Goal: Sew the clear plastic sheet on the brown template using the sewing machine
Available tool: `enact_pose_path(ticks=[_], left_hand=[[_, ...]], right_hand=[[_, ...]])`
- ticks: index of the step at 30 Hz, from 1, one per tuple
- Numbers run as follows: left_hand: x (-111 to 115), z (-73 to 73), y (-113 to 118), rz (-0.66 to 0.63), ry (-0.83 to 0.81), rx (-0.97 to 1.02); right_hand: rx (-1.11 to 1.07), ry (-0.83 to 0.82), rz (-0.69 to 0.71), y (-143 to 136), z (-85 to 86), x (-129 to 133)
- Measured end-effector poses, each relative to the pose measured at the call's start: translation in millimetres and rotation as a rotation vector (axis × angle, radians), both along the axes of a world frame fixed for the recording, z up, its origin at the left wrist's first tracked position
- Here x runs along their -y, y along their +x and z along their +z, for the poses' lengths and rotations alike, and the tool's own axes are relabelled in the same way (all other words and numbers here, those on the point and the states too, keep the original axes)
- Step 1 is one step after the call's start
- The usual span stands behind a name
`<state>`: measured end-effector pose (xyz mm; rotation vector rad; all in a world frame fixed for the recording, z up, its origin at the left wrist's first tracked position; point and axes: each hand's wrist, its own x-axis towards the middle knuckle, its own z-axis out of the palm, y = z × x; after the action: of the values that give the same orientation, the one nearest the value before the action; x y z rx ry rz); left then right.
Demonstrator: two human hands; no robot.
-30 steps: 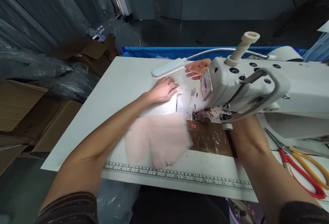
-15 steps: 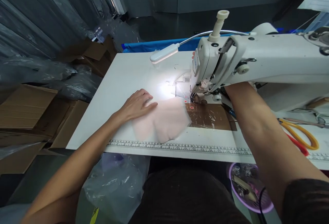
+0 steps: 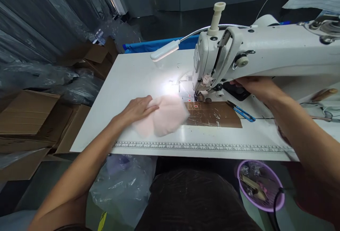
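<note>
Left grip [image 3: 136,110] lies over the left edge of a pink cloth [image 3: 168,116], thumb spread from fingers; cannot tell whether it pinches the cloth or only presses it. Right grip [image 3: 255,84] is under the arm of the sewing machine [image 3: 278,47], at a black flat object [image 3: 236,92]; fingertips partly hidden, closure not readable.

Cloth position: directly right of the left grip, flat on the white surface [image 3: 132,71], blurred. Its right corner reaches the left end of a brown sheet [image 3: 212,114]. Presser foot [image 3: 197,95] is farther right, just beyond the cloth and apparently apart from it. Blue snips [image 3: 243,113] lie near the right grip, on its nearer side to the wearer. Lamp [image 3: 165,51] is beyond the left grip.

Progress, judged: cloth is out from under the foot, so no stitching is under way. No seam can be made out through the blur; how much is done or left cannot be determined. Black object: contact likely, lifting not evident.
</note>
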<state>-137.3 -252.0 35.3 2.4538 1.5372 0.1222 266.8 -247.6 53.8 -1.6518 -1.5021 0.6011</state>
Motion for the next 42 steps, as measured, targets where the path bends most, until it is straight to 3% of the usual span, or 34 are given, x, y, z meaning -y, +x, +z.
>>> enact_pose_path(ticks=[5, 7, 10, 13, 17, 21, 24, 28, 34, 36, 39, 42], left_hand=[[-51.3, 15.5, -40.2, 0.062, 0.003, -0.073], [-65.6, 22.6, -48.5, 0.071, 0.028, -0.096], [-71.4, 31.8, -42.4, 0.083, 0.117, -0.102], [-62.5, 34.8, -11.2, 0.025, 0.225, 0.000], [-53.2, 23.0, 56.7, -0.218, 0.084, 0.340], [-72.0, -2.0, 118.9, -0.319, -0.061, 0.551], [-91.6, -18.1, 140.1, -0.266, -0.086, 0.523], [-90.8, -21.7, 125.0, -0.215, -0.070, 0.521], [-56.1, -4.6, 76.8, -0.319, 0.014, 0.487], [-49.6, -4.3, 77.9, -0.302, 0.068, 0.505], [-47.4, -9.5, 94.5, -0.325, 0.020, 0.569], [-51.6, -16.9, 110.6, -0.383, -0.021, 0.499]], right_hand=[[-0.183, -0.016, -0.030, 18.2, -21.4, 24.2], [-0.131, -0.037, -0.013, 20.2, -29.8, 39.3], [0.134, 0.006, 0.067, 18.4, -39.1, 59.1], [0.432, 0.133, 0.134, 15.2, -45.7, 72.1], [0.621, 0.145, 0.142, 14.7, -56.6, 78.8], [0.659, 0.160, 0.114, 14.6, -68.4, 79.5], [0.630, 0.194, 0.107, 13.6, -73.6, 80.0], [0.614, 0.204, 0.082, 12.9, -74.7, 80.8], [0.463, 0.196, -0.004, 1.2, -64.5, 79.8], [0.278, 0.085, 0.026, -9.3, -58.4, 79.8], [0.057, -0.058, 0.160, -27.7, -49.4, 78.6], [0.182, 0.001, 0.277, -42.4, -44.0, 76.8]])
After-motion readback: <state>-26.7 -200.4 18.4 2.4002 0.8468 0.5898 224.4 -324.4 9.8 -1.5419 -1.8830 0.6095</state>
